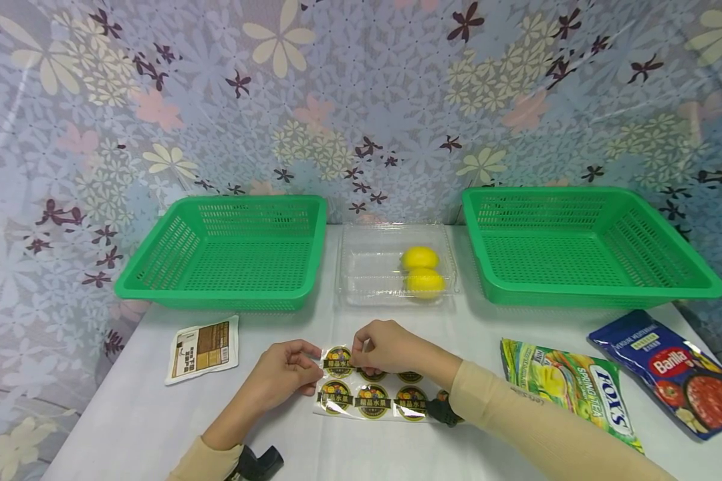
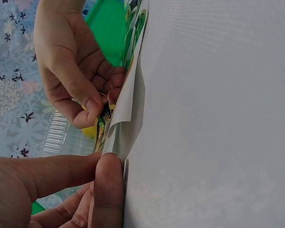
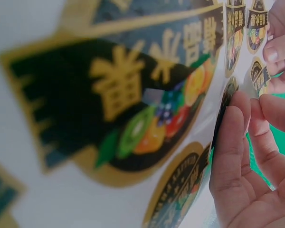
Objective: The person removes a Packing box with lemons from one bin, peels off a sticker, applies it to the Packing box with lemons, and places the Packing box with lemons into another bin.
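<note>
A white sheet of round black-and-gold fruit stickers [image 1: 371, 401] lies on the white table in the head view. My left hand [image 1: 279, 374] pinches its left edge between thumb and fingertips; in the left wrist view that edge is lifted and a corner of the paper curls. Over the top row, my right hand [image 1: 391, 347] has its thumb and forefinger together at the edge of a sticker [image 3: 260, 76] near the left end. Part of the top row is hidden under the right hand, and a black wrist strap [image 1: 442, 409] covers the sheet's right end.
Behind the sheet stands a clear plastic box [image 1: 370, 267] with two lemons [image 1: 424, 283]. Green baskets flank it at left [image 1: 216, 295] and right [image 1: 602, 294]. A white-and-brown packet [image 1: 204, 351] lies left; a Foxs pouch [image 1: 568, 384] and a Barilla pouch [image 1: 674, 374] lie right.
</note>
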The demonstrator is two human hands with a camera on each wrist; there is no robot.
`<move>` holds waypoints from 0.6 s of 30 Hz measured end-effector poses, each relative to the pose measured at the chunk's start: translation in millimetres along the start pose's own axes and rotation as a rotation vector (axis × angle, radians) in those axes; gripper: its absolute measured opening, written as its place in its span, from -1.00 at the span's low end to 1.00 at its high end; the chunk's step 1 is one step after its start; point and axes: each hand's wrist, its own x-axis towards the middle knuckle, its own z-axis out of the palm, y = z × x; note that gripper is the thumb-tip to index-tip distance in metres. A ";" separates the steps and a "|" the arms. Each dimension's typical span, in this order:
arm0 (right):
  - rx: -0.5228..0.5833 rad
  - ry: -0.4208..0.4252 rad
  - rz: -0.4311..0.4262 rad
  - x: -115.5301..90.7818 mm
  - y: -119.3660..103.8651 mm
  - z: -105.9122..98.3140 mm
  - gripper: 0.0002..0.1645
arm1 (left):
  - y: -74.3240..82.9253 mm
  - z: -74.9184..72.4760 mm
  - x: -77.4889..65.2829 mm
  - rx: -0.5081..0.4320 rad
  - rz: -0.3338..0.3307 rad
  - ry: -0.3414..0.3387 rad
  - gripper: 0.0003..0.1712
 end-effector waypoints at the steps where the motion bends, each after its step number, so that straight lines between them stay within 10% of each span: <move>1: 0.001 0.000 -0.001 -0.1 0.2 0.1 -0.74 | -0.1 -0.1 0.1 0.002 0.001 0.000 -0.65; 18: -0.006 0.007 0.006 -2.6 -1.5 0.5 -0.76 | 0.5 0.4 0.2 -0.008 -0.003 -0.004 -0.67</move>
